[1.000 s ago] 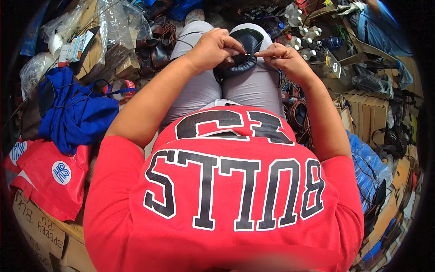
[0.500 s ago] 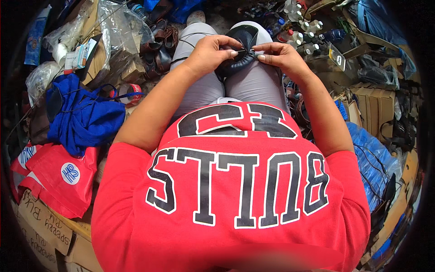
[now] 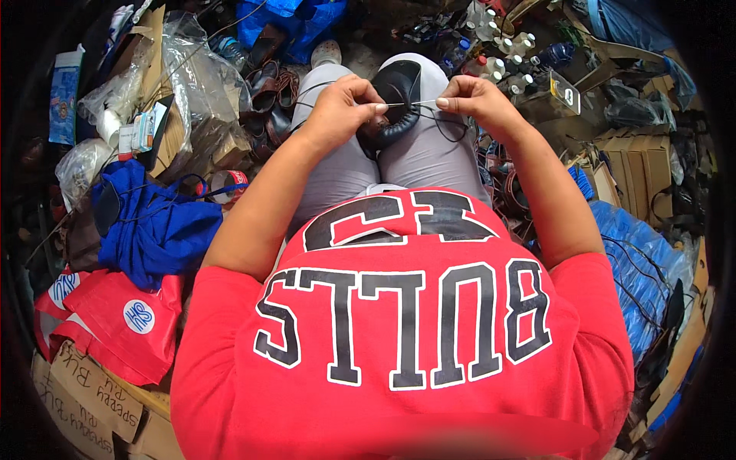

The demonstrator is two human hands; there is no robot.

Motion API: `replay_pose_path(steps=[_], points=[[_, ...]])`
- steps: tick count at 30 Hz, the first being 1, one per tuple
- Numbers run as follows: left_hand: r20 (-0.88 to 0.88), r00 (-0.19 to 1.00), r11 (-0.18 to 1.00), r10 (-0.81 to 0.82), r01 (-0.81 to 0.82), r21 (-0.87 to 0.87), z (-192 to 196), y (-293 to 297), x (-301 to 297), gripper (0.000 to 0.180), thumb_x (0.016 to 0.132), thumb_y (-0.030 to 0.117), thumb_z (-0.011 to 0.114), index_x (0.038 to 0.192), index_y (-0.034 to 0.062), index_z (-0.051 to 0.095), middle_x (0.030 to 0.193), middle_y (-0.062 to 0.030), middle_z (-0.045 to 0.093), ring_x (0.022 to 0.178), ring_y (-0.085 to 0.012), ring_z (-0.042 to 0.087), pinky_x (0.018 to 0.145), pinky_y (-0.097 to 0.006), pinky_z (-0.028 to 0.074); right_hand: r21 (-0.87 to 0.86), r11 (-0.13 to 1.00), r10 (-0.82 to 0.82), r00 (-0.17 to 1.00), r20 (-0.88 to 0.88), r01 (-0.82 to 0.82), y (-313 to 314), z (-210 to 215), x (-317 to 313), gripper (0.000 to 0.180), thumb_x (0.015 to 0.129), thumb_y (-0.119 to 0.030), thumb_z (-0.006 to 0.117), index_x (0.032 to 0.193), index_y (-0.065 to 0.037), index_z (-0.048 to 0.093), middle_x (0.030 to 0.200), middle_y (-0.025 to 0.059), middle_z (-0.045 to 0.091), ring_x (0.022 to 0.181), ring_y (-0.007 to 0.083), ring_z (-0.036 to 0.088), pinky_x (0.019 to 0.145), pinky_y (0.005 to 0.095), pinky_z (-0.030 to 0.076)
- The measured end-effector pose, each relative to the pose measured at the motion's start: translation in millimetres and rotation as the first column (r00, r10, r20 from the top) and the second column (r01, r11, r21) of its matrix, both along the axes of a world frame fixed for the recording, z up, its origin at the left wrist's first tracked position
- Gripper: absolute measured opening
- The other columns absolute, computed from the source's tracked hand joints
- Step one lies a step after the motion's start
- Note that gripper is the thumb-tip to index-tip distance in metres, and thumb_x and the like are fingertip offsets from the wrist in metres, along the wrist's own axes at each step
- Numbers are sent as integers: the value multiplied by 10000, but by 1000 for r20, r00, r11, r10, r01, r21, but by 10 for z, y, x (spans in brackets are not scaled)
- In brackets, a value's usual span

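A black leather shoe (image 3: 400, 83), its rim gathered and ridged, lies across my thigh at knee height. Both hands are up at it, thumbs and fingertips pinched. A thin, straight, pale strand, perhaps a needle or taut thread (image 3: 426, 102), crosses the shoe between them. My right hand (image 3: 477, 101) grips its right end, beside the shoe. At the shoe's left edge, my left hand (image 3: 351, 109) pinches the other end; whether this is one piece cannot be made out. A loose dark thread (image 3: 454, 138) loops below my right fingers.
At left lie a blue cloth bag (image 3: 153, 222), a red plastic bag (image 3: 130, 322) and cardboard boxes (image 3: 92, 399). Several bottles (image 3: 506, 57) cluster beyond my right hand. Brown shoes (image 3: 268, 84) lie past my left knee. Stacked cardboard (image 3: 632, 172) and blue plastic (image 3: 629, 261) are at right.
My hands have drawn apart, the left moving left and the right a little right. The pale strand now shows stretched between them. A dark thread loop hangs under my right hand.
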State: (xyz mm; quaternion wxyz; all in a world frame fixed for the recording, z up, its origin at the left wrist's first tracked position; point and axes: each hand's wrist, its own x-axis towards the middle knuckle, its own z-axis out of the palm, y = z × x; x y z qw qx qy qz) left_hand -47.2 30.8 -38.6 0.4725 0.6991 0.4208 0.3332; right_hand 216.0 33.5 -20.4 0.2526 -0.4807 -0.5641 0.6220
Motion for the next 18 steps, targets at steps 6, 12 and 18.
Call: replay_pose_path(steps=[6,12,18], points=[[-140,985,977,-102,73,-200,117,5,51,67,874,47,573,907,-4,602,827,-58,622,697,-115,590,638,-242,477,223,975,-55,964,261,-5,-369,47,-34,237,750,-200,748,884,-42,633,970,20,526,898,110,505,796,251,410],[-266,957,993,-120,115,-36,137,-6,133,122,890,51,549,990,-7,589,799,-64,642,724,-110,607,645,-264,475,459,888,-106,954,281,-37,-559,169,-87,117,785,-125,681,814,-27,623,846,37,538,852,143,521,770,265,416],[-413,899,957,-145,233,172,274,23,148,132,865,38,549,988,27,598,760,-122,646,710,-192,637,647,-295,484,540,819,-194,792,579,-194,241,109,299,185,840,-194,641,923,-31,665,938,78,579,888,202,567,791,312,447]])
